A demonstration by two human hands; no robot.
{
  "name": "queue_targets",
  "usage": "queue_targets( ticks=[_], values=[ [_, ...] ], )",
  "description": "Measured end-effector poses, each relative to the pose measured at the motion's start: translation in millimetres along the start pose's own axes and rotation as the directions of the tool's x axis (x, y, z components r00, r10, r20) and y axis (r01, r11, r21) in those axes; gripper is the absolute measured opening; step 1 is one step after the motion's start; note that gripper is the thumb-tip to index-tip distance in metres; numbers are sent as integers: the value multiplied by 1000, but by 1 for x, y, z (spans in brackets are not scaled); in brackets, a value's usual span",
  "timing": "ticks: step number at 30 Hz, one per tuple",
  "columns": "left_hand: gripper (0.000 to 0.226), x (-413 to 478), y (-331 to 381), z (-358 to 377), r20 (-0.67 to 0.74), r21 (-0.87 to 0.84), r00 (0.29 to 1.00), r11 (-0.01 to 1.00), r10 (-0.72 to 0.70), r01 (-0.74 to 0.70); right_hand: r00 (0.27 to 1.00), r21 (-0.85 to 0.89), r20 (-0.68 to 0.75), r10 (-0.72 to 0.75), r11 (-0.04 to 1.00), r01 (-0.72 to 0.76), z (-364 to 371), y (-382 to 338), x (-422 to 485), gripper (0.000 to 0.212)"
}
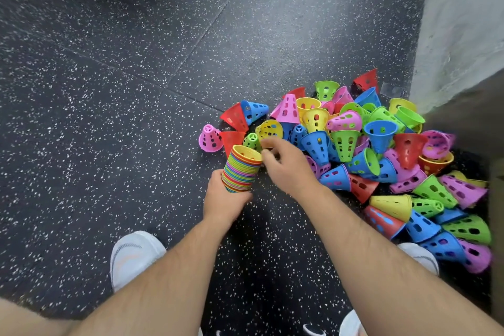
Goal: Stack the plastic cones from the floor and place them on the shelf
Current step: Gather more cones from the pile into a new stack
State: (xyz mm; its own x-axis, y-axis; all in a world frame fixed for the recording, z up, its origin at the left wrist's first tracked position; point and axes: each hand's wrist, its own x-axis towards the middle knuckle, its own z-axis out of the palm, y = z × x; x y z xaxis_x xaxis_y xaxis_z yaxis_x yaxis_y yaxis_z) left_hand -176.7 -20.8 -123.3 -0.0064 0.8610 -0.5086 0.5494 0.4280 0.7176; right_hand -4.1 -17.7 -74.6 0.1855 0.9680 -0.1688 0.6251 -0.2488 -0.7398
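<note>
My left hand (226,199) grips a tall stack of nested plastic cones (240,172) from below, wide ends up; its rims show many colours and a yellow cone sits on top. My right hand (286,166) is just right of the stack's top rim with its fingers curled and blurred; its thumb is close to the yellow rim, and I cannot tell whether it pinches anything. Beyond and to the right lies a big pile of loose perforated cones (354,139) in red, blue, green, yellow and pink. No shelf is in view.
The floor is dark speckled rubber matting (109,90), bare to the left and ahead. A pale wall (463,35) rises at the right, with a brown edge (496,199) below it. My white shoes (133,256) (420,256) stand near the pile.
</note>
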Motion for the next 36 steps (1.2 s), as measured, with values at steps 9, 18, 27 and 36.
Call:
queue_targets(
  ticks=[9, 18, 27, 36],
  values=[
    [65, 7, 3, 10, 19, 7, 1000, 1000, -7, 7, 998, -422, -33, 45, 905, -55, 14, 43, 43, 39],
    [66, 13, 5, 17, 25, -22, 1000, 1000, 7, -7, 988, -546, -120, -95, 838, 15, 19, 45, 54, 21],
    [63, 2, 0, 12, 39, -19, 999, 1000, 17, -16, 962, -590, -150, -227, 802, 97, 19, 39, 60, 10],
    [64, 2, 1, 5, 16, -19, 1000, 1000, 11, -11, 872, -171, -350, -342, 939, 299, -13, 20, 38, 12]
  ],
)
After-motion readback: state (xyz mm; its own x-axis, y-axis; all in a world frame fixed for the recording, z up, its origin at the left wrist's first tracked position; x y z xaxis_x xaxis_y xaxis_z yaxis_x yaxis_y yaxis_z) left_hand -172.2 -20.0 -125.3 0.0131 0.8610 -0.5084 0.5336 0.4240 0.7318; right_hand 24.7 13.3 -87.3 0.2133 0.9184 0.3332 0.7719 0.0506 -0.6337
